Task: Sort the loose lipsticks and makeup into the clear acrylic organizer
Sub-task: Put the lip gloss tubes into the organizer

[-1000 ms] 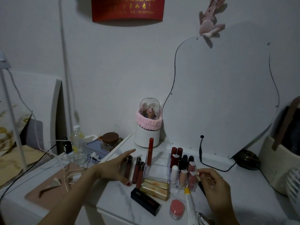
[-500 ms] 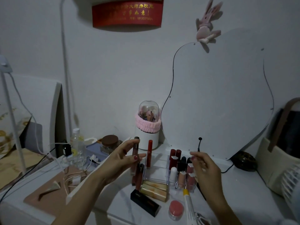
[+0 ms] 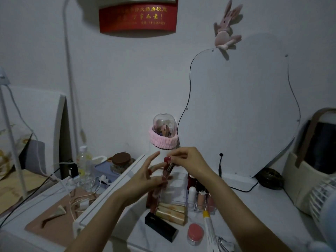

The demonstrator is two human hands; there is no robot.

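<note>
A slim lip gloss tube is held up above the table between both hands. My left hand grips its lower end. My right hand pinches its top end with thumb and fingers. Below them stands the clear acrylic organizer, with several lipsticks upright in its right-hand slots. Loose on the table in front lie two gold lipstick tubes, a black lipstick case, a round pink pot and a white tube with a yellow band. More dark red tubes lie left of the organizer.
A white brush holder with a pink band and clear dome stands behind the organizer. A large curvy mirror leans on the wall, with a black cable before it. A bag and fan stand right; bottle, jar and cables clutter the left.
My left hand picked a lip gloss tube off the table and lifted it. My right hand left the organizer's slots, rose leftward and took hold of the tube's top.
</note>
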